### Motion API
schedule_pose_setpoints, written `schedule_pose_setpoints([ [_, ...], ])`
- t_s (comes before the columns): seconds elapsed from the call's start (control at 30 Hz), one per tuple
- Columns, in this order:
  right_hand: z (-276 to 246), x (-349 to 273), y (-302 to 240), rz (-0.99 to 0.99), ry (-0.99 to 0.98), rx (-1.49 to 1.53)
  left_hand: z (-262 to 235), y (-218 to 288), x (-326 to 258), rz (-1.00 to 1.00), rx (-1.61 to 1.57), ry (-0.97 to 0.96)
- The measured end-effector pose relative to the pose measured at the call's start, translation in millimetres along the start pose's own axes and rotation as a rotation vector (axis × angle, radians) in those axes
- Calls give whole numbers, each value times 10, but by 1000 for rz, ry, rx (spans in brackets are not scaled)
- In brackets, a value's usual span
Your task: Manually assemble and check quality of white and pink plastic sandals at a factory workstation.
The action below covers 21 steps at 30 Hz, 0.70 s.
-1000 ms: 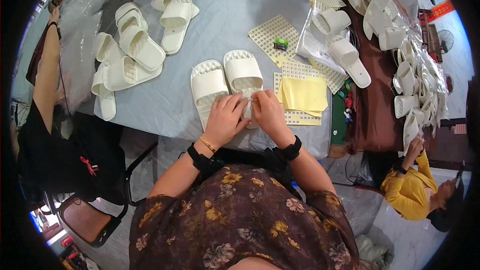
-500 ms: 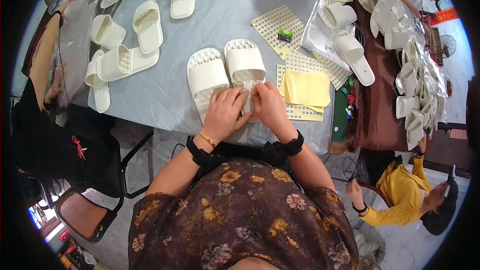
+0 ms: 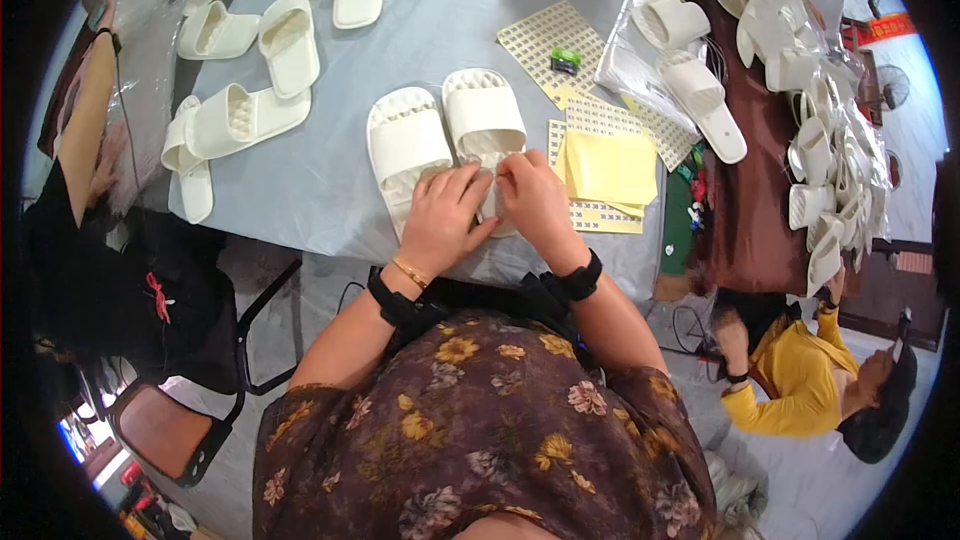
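Grey table [image 3: 300, 180]: both hands, left hand [image 3: 440, 215] and right hand [image 3: 535, 202], pinch white slipper [image 3: 487, 135] beside yellow sheets [image 3: 610, 168]

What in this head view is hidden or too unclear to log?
- Heel end of the right slipper: covered by the left hand and right hand.
- What the fingertips pinch: too small, hidden between the hands.
- Small green item on the dotted sheet: too small to identify.
- White slippers on the brown table: bent and crowded near the rim, uncountable.

Left hand [image 3: 442, 217] – right hand [image 3: 535, 202], fingertips together, knuckles up
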State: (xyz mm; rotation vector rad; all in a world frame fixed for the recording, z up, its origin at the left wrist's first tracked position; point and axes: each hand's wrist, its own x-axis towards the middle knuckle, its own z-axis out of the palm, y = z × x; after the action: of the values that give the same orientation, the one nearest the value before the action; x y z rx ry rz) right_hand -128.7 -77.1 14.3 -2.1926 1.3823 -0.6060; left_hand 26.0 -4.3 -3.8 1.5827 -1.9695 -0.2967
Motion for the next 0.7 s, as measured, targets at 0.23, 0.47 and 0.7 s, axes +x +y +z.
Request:
schedule_pose_setpoints([
  [0.23, 56, 86, -55, -46, -105, -200, -33, 10, 28, -11, 8, -15],
  [0.47, 44, 56, -21, -93, -101, -271, -12, 1, 14, 6, 17, -5],
  [0.7, -548, 221, 637, 122, 13, 87, -11, -1, 16, 27, 34, 10],
])
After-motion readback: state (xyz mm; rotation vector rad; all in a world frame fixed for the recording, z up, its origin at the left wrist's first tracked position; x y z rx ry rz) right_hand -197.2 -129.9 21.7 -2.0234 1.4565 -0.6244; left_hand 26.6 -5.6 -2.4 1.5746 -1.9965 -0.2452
